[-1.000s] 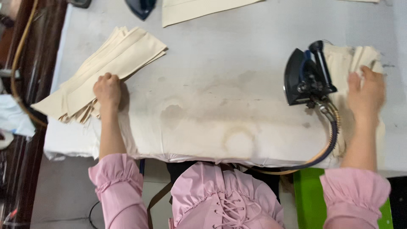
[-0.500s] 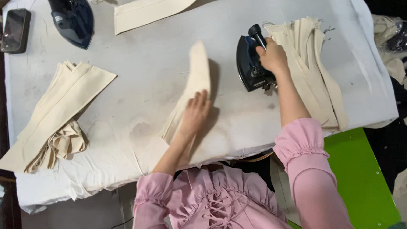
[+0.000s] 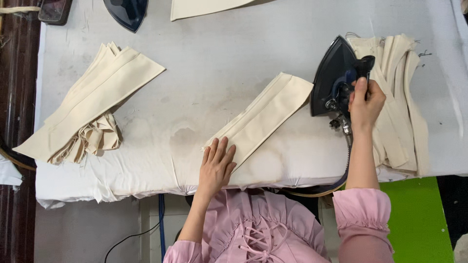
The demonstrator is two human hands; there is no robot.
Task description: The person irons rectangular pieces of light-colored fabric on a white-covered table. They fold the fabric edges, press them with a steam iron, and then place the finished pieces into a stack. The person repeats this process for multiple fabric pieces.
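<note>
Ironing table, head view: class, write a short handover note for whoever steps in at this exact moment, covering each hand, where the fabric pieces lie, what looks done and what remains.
Left hand: flat, pressing the near end of the cream fabric strip lying mid-table.
Right hand: gripping the handle of the dark iron, which stands beside the strip, not on it.
Left stack: folded cream pieces by the table's left edge.
Right pile: cream pieces under and beyond the iron.
Done: strip laid out. Left: strip not yet under the iron.

I see the fabric strip point(image 3: 261, 117) lying diagonally at the centre of the ironing table point(image 3: 219, 48). The iron point(image 3: 336, 78) stands just right of it. One fabric stack point(image 3: 92, 102) lies far left, another stack point(image 3: 399, 97) right of the iron.
</note>
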